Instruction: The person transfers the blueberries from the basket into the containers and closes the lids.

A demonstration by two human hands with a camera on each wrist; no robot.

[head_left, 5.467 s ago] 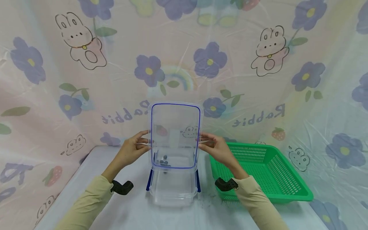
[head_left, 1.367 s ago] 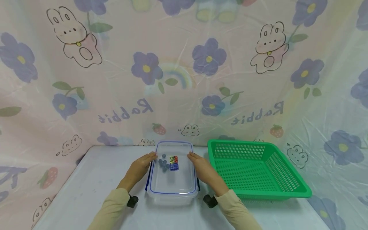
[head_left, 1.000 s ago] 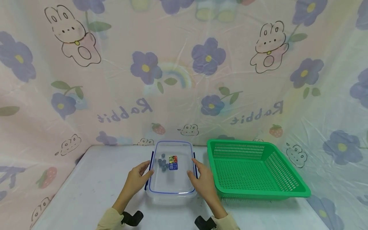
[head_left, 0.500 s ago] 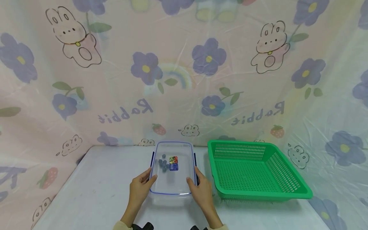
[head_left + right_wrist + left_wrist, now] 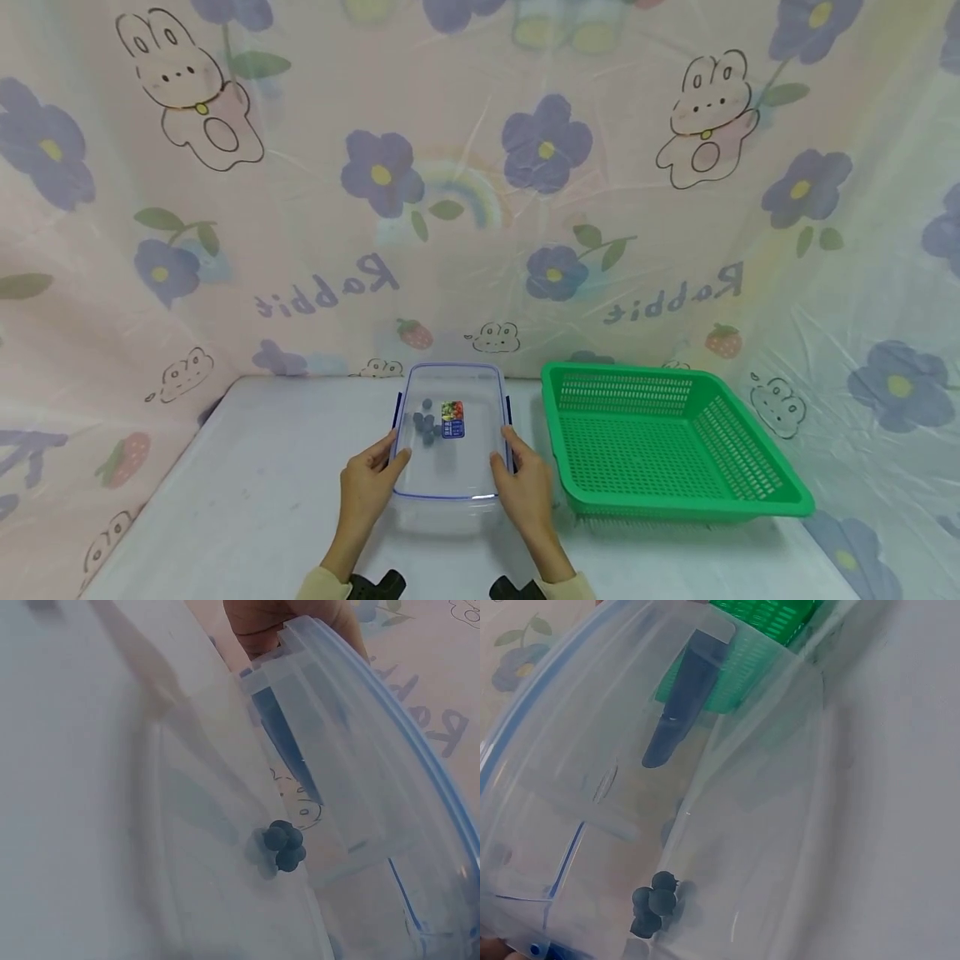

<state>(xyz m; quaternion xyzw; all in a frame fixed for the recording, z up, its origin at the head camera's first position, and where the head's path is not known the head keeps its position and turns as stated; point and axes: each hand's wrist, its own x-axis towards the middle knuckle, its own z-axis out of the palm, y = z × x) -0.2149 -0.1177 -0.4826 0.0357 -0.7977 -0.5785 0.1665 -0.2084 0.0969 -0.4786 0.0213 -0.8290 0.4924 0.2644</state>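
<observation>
A clear plastic container (image 5: 448, 467) with a blue-rimmed lid (image 5: 450, 400) stands on the white table (image 5: 247, 467), in the middle. Inside lie several dark blueberries (image 5: 426, 425) (image 5: 654, 900) (image 5: 281, 844), beside a small coloured sticker (image 5: 452, 419) on the lid. My left hand (image 5: 396, 448) grips the container's left side near the front corner, thumb on the lid's edge. My right hand (image 5: 502, 448) grips the right side the same way. The right wrist view shows left-hand fingers (image 5: 285, 622) at the lid's rim above a blue side clip (image 5: 289, 750).
A green slotted basket (image 5: 675, 492) (image 5: 757, 630) stands right of the container, almost touching it. A flowered plastic sheet (image 5: 480, 208) hangs behind the table and on both sides. White table surface stretches to the left of the container.
The lid, first held upright over the box, now lies on it. Within the last second both hands slid back along the container's sides toward its near end.
</observation>
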